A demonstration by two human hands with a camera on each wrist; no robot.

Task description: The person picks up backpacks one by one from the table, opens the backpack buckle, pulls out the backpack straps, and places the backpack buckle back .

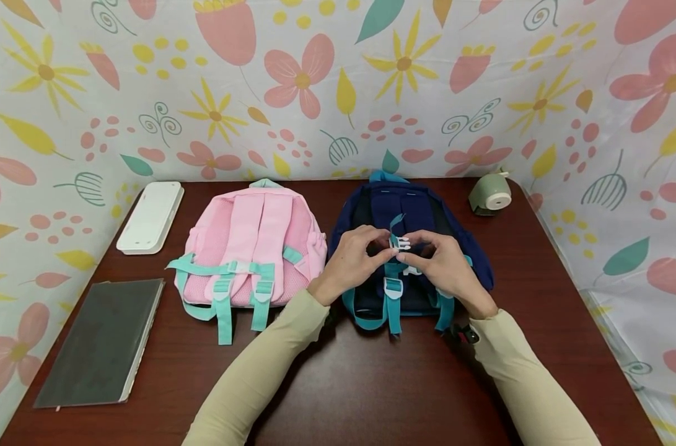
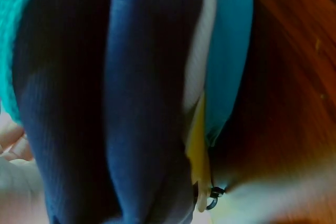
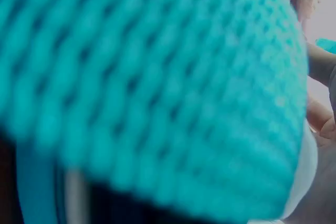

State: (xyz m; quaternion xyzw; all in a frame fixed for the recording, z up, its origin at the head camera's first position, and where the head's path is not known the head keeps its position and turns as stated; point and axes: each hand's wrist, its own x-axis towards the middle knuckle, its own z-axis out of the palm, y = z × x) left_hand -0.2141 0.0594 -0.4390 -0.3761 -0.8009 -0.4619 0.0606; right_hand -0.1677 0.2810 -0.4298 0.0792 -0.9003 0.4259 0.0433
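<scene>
While handheld, buckle well inside table-edge

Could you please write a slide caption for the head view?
Left hand and right hand hold a white buckle over a navy backpack.

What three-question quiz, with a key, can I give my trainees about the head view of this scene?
1. True or false: as pictured, the navy backpack lies to the right of the pink backpack.

2. Short answer: which white thing lies just beyond the dark-covered book, farther from the person?

3. Multiple choice: what do the left hand and right hand hold between their fingertips?
A) the dark-covered book
B) the pink backpack
C) a white buckle

Key:
1. True
2. The white box-like object
3. C
</scene>
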